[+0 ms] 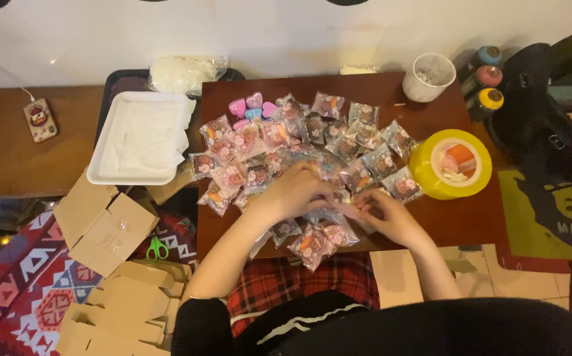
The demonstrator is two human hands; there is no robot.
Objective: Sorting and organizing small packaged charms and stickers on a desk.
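Note:
Several small clear packets [312, 142] with pink and orange contents lie spread over a dark wooden table [470, 217]. My left hand [294, 191] rests palm down on the packets near the middle front, fingers curled over one. My right hand [385, 212] is beside it, fingertips pinching the edge of a clear packet [348, 209] between both hands. More packets [312, 245] lie at the front edge by my wrists. Small heart-shaped pieces [253, 105], pink and blue, sit at the pile's back left.
A yellow round tub [449, 165] stands right of the pile, a white cup [429, 77] behind it. A white tray [141, 138] sits left. Flat cardboard boxes [108, 231] and green scissors [157, 249] lie on the patterned rug. Spray cans [489, 79] and a black bag [543, 125] are at right.

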